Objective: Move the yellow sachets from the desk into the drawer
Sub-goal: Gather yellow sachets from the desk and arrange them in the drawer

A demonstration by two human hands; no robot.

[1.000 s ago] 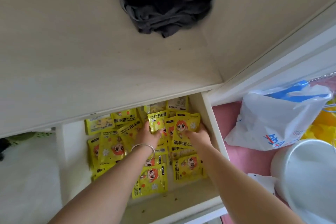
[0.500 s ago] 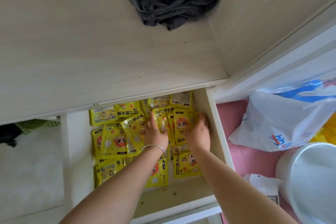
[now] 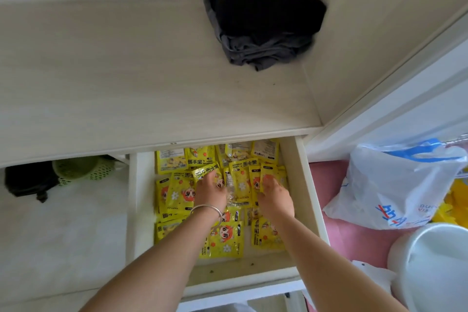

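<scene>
The drawer (image 3: 313, 200) under the pale wooden desk (image 3: 121, 71) is pulled open and filled with several yellow sachets (image 3: 224, 240) printed with a cartoon face. Both of my hands reach into it. My left hand (image 3: 211, 191), a silver bangle on its wrist, rests on the pile near the middle, and a tilted sachet (image 3: 205, 172) covers its fingertips. My right hand (image 3: 274, 197) rests on the pile near the drawer's right wall, fingertips slid under another sachet (image 3: 268, 175). No sachets lie on the visible desk top.
Folded dark clothes (image 3: 260, 12) with a white cord lie at the back of the desk. Right of the drawer are a white plastic bag (image 3: 395, 185) and a white basin (image 3: 435, 263) over a pink surface (image 3: 354, 243). A green basket (image 3: 76, 167) sits under the desk at left.
A second ago both hands held sachets above the pile. They then set them down, and the fingers now push in among the sachets. The view has tilted up toward the desk.
</scene>
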